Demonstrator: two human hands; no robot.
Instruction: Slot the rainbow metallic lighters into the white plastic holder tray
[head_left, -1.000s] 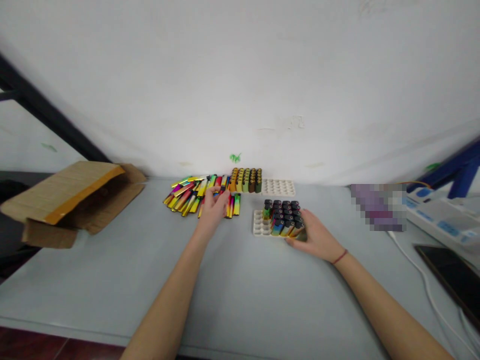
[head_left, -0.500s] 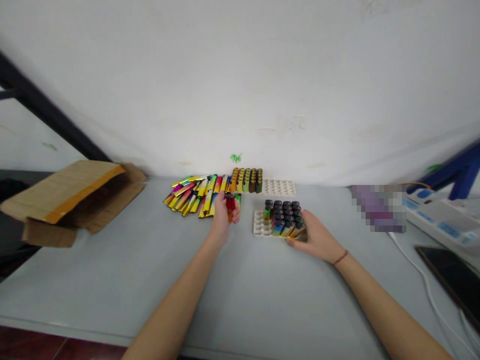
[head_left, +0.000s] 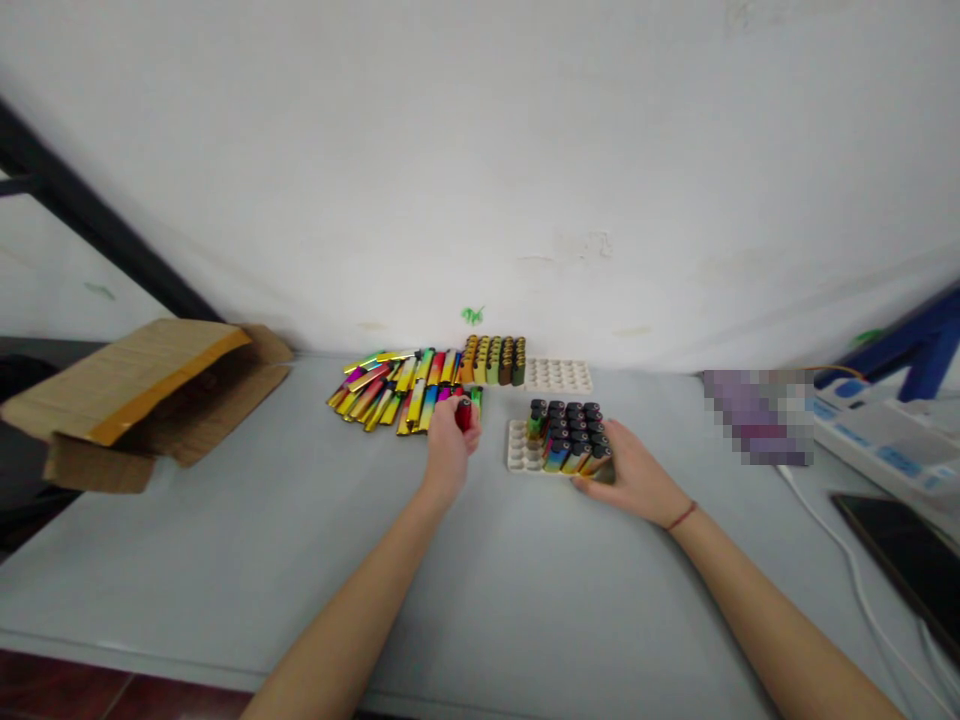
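My left hand is closed around a red lighter, held just in front of a loose pile of shiny, many-coloured lighters; the fingers hide its lower part. To the right of that hand is a white tray with rows of round pockets. Black-topped lighters stand upright in its right and middle pockets, and a single green one stands at the back left. My right hand grips the tray's right end, thumb at the near side and fingers behind.
Against the wall stands a block of upright lighters, beside another white pocketed tray. An open cardboard box lies at left. At right are a power strip, a white cable and a dark phone.
My left hand has drawn slightly toward me and to the right with the red lighter, and less of the lighter's body shows. My right hand and the tray stay in place.
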